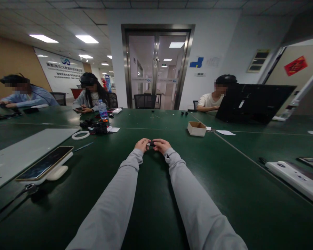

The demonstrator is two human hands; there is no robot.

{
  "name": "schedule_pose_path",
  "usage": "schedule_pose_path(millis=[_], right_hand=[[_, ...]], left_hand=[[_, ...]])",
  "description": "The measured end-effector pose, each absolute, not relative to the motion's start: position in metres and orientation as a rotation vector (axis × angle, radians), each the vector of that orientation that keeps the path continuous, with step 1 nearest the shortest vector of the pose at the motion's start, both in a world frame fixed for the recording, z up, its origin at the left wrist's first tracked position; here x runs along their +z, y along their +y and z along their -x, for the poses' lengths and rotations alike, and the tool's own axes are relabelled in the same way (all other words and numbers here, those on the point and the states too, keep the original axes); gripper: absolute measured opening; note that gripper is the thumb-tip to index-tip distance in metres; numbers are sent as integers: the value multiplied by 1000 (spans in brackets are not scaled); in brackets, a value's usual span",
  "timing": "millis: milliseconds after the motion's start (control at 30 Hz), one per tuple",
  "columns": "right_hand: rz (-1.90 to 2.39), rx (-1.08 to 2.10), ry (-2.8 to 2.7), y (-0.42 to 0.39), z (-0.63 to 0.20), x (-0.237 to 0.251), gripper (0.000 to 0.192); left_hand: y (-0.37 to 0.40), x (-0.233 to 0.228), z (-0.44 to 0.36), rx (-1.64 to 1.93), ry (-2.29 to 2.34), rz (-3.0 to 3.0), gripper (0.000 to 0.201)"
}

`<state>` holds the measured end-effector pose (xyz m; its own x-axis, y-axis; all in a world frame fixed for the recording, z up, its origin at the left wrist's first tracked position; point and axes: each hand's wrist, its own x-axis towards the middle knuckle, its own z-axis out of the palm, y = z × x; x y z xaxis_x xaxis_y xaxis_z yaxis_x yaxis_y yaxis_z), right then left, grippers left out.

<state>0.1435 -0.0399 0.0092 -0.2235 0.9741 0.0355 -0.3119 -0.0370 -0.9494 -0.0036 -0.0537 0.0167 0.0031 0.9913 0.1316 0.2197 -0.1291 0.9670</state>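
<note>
Sleeves of pale grey cloth run out from us over the dark green table (151, 208), and at their ends our left hand (142, 144) and our right hand (161, 145) meet just above the tabletop, well out in front of us. Between them we pinch a small dark piece (151, 143), each hand closed on one end of it with curled fingertips; it sits in the narrow gap between the two hands, close over the table.

To work such a piece well, we judge it best to keep both wrists low and steady near the surface, hold one end still and let the other hand do the turning or pulling, so that nothing slips and rolls away over the smooth top.

The piece itself looks short, slim and black, with a lighter, perhaps metallic, glint at its left end; it is too small to tell more.

Nearer on the left lies a phone (45, 162) on a white pad. Farther off on the right stands a small open cardboard box (196, 128), and on the left a white ring (80, 135) beside a cluster of black parts (95, 127) and a water bottle (102, 109). At the far side three people sit at the table.
</note>
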Motion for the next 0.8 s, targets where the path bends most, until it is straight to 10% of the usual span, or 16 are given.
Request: schedule_pose_path(millis=[800], right_hand=[[864,1494,-1150,-38,-144,7,16]], left_hand=[[-52,15,4,1201,1315,-1452,27]])
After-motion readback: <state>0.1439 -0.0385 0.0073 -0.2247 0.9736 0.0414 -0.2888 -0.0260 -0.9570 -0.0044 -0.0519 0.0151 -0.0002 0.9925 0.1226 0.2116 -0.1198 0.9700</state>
